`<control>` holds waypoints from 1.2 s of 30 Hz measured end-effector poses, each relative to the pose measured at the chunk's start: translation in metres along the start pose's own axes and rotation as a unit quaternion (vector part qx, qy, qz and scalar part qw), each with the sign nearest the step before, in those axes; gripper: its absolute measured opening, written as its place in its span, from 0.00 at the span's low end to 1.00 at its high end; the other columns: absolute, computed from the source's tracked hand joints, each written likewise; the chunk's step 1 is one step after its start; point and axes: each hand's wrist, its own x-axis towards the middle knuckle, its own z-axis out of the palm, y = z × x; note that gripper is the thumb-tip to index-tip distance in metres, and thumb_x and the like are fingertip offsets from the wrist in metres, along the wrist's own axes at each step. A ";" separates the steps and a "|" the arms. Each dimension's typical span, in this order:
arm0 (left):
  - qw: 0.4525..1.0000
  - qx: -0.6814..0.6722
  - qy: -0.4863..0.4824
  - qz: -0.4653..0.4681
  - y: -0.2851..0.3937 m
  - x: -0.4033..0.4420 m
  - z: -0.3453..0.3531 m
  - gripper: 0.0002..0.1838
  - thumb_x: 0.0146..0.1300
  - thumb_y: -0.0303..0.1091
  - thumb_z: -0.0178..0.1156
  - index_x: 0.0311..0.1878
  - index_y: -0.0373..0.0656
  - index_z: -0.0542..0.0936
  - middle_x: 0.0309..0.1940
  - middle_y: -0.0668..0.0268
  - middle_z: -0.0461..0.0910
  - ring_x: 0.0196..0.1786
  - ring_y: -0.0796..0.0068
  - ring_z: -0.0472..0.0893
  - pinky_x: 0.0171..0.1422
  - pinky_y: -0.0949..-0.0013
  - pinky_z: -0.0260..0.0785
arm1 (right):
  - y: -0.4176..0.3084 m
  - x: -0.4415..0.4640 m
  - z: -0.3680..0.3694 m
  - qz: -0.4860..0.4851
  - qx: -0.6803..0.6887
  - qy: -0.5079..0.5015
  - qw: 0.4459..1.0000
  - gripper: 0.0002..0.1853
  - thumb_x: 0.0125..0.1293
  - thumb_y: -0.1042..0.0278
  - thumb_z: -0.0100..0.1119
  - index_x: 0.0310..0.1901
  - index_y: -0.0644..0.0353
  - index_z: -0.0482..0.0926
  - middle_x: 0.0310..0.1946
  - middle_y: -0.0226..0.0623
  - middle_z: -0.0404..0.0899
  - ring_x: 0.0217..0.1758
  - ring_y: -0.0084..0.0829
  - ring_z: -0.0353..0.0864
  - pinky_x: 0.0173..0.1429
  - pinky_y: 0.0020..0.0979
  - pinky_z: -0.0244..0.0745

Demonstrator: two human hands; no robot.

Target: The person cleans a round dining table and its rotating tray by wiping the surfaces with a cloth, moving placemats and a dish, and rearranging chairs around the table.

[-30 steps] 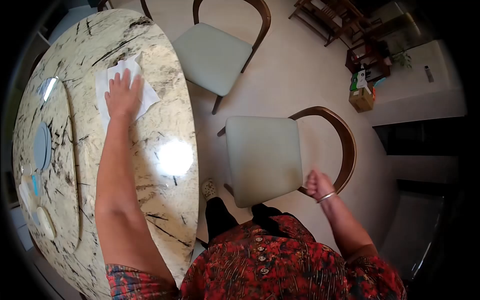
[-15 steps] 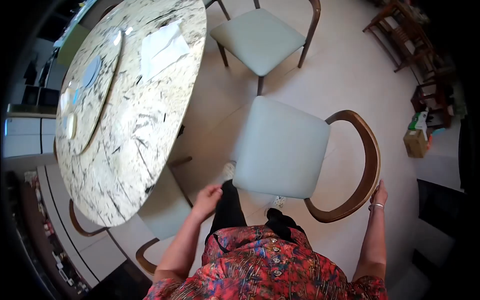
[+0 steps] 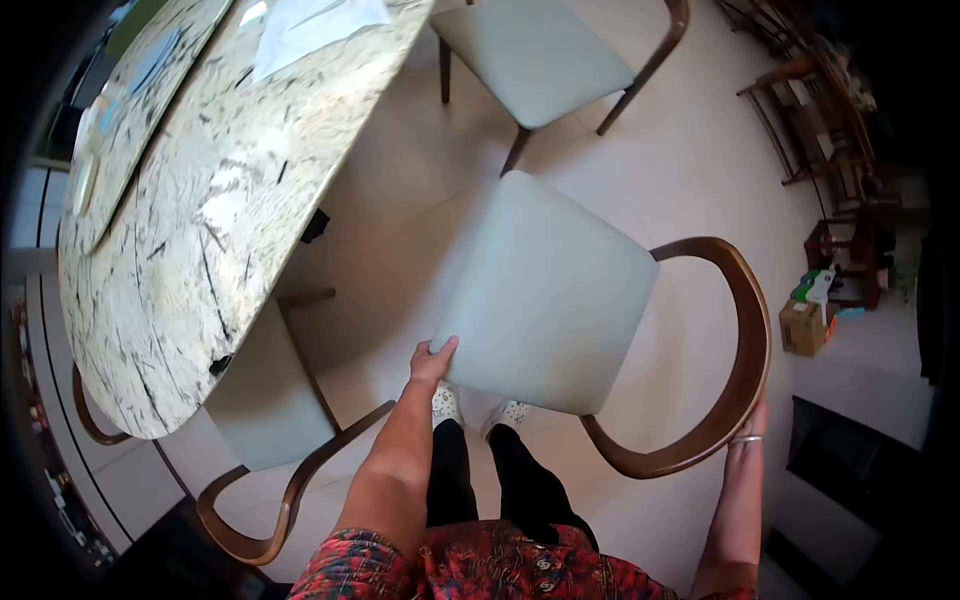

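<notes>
Head view shows a brown wooden chair with a pale grey-green padded seat (image 3: 550,300), apart from the big, curved, speckled stone table (image 3: 310,140). The left hand (image 3: 432,362) seems to grip the seat's edge. The right hand (image 3: 757,415) touches the outside of the chair's curved back; its fingers are hidden, so I can't tell its grip. Getting both hands to the chair looks done. A gap is left between seat and table, where a white cloth (image 3: 310,30) lies spread out.
</notes>
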 end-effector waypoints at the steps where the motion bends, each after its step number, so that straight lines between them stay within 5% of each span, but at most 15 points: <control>1: 1.000 -0.007 0.003 -0.002 -0.010 0.011 -0.003 0.51 0.48 0.68 0.64 0.66 0.35 0.67 0.56 0.52 0.76 0.58 0.57 0.76 0.60 0.60 0.69 | 0.002 0.006 -0.005 0.003 0.000 -0.019 1.000 0.16 0.69 0.51 0.52 0.44 0.55 0.78 0.32 0.33 0.81 0.32 0.31 0.80 0.35 0.33 0.80; 3: 0.992 0.108 0.010 0.064 -0.025 0.033 -0.008 0.52 0.45 0.69 0.65 0.60 0.30 0.72 0.50 0.50 0.80 0.55 0.56 0.79 0.61 0.64 0.69 | 0.006 0.001 -0.003 -0.011 -0.001 -0.016 1.000 0.16 0.70 0.51 0.51 0.44 0.55 0.78 0.33 0.33 0.81 0.32 0.31 0.80 0.36 0.33 0.80; 7: 0.988 0.118 0.012 0.095 0.002 0.039 -0.050 0.51 0.43 0.69 0.67 0.58 0.31 0.74 0.54 0.46 0.78 0.57 0.54 0.77 0.62 0.61 0.68 | 0.018 -0.031 0.013 -0.021 0.017 -0.008 1.000 0.17 0.71 0.51 0.47 0.46 0.55 0.78 0.35 0.34 0.81 0.34 0.32 0.80 0.37 0.34 0.80; 13: 0.989 0.103 -0.021 0.107 0.021 0.093 -0.178 0.39 0.54 0.57 0.65 0.62 0.38 0.73 0.57 0.53 0.77 0.60 0.61 0.75 0.65 0.62 0.65 | 0.092 -0.147 0.100 0.028 0.082 -0.074 0.994 0.21 0.72 0.49 0.42 0.51 0.57 0.76 0.44 0.38 0.80 0.46 0.35 0.80 0.52 0.37 0.79; 16: 0.963 0.191 0.091 0.165 -0.024 0.162 -0.233 0.35 0.59 0.53 0.62 0.65 0.43 0.70 0.61 0.55 0.74 0.64 0.65 0.71 0.68 0.64 0.62 | 0.133 -0.199 0.136 0.043 0.081 -0.121 0.988 0.21 0.73 0.51 0.43 0.55 0.59 0.73 0.49 0.38 0.78 0.52 0.36 0.78 0.57 0.39 0.76; 18: 0.873 0.216 0.258 0.352 -0.027 0.168 -0.272 0.30 0.62 0.48 0.59 0.64 0.44 0.71 0.61 0.55 0.73 0.65 0.66 0.70 0.69 0.64 0.60 | 0.161 -0.223 0.147 0.064 0.058 -0.134 0.987 0.20 0.73 0.54 0.43 0.56 0.59 0.72 0.50 0.38 0.78 0.52 0.37 0.78 0.58 0.39 0.75; 21: 0.924 0.155 0.221 0.271 -0.022 0.079 -0.265 0.26 0.64 0.46 0.56 0.63 0.43 0.72 0.60 0.56 0.74 0.65 0.63 0.70 0.70 0.62 0.60 | 0.181 -0.251 0.168 0.123 0.072 -0.136 0.980 0.18 0.73 0.58 0.45 0.56 0.60 0.72 0.50 0.39 0.77 0.53 0.38 0.78 0.57 0.39 0.76; 23: 0.945 0.245 0.109 0.188 -0.047 0.074 -0.248 0.27 0.68 0.53 0.46 0.58 0.41 0.77 0.61 0.58 0.74 0.64 0.56 0.71 0.70 0.58 0.59 | 0.172 -0.264 0.184 0.136 0.089 -0.170 0.972 0.17 0.73 0.60 0.45 0.56 0.61 0.71 0.50 0.40 0.77 0.52 0.39 0.78 0.57 0.39 0.76; 24: 0.975 0.086 0.050 0.201 -0.043 0.038 -0.231 0.27 0.67 0.53 0.51 0.54 0.39 0.78 0.54 0.55 0.79 0.58 0.57 0.77 0.65 0.60 0.64 | 0.175 -0.255 0.188 0.147 0.076 -0.178 0.970 0.18 0.71 0.59 0.48 0.55 0.61 0.72 0.49 0.39 0.78 0.52 0.39 0.78 0.56 0.41 0.77; 27: 0.961 -0.074 0.026 0.265 -0.015 -0.063 -0.170 0.21 0.64 0.46 0.60 0.52 0.39 0.81 0.39 0.59 0.84 0.45 0.72 0.82 0.53 0.69 0.72 | 0.167 -0.246 0.197 0.164 0.059 -0.172 0.970 0.17 0.70 0.59 0.52 0.53 0.62 0.74 0.47 0.39 0.79 0.50 0.40 0.80 0.53 0.43 0.78; 31: 0.955 -0.099 -0.081 0.269 0.033 -0.189 -0.103 0.25 0.64 0.49 0.60 0.56 0.40 0.78 0.47 0.59 0.82 0.50 0.70 0.79 0.55 0.68 0.70 | 0.165 -0.230 0.176 0.207 0.088 -0.166 0.960 0.15 0.71 0.60 0.51 0.51 0.61 0.75 0.45 0.40 0.80 0.46 0.39 0.81 0.49 0.42 0.79; 33: 0.896 0.063 -0.111 0.426 0.061 -0.250 -0.081 0.33 0.61 0.54 0.61 0.63 0.43 0.72 0.52 0.55 0.79 0.57 0.61 0.77 0.61 0.62 0.66 | 0.151 -0.232 0.166 0.225 -0.072 -0.151 0.960 0.13 0.70 0.61 0.51 0.47 0.61 0.78 0.39 0.38 0.82 0.43 0.40 0.82 0.46 0.42 0.80; 35: 0.850 0.189 -0.078 0.486 0.095 -0.306 -0.058 0.35 0.58 0.54 0.62 0.65 0.45 0.69 0.52 0.55 0.78 0.58 0.58 0.75 0.64 0.57 0.63 | 0.175 -0.179 0.142 0.232 -0.215 -0.199 0.927 0.13 0.68 0.62 0.51 0.44 0.62 0.79 0.35 0.42 0.83 0.40 0.42 0.83 0.43 0.42 0.79; 36: 0.787 0.304 -0.046 0.535 0.110 -0.320 -0.044 0.39 0.56 0.53 0.63 0.68 0.47 0.65 0.52 0.54 0.78 0.60 0.56 0.74 0.68 0.53 0.59 | 0.182 -0.155 0.136 0.114 -0.354 -0.328 0.869 0.08 0.65 0.65 0.53 0.38 0.60 0.77 0.29 0.40 0.79 0.32 0.38 0.80 0.32 0.37 0.73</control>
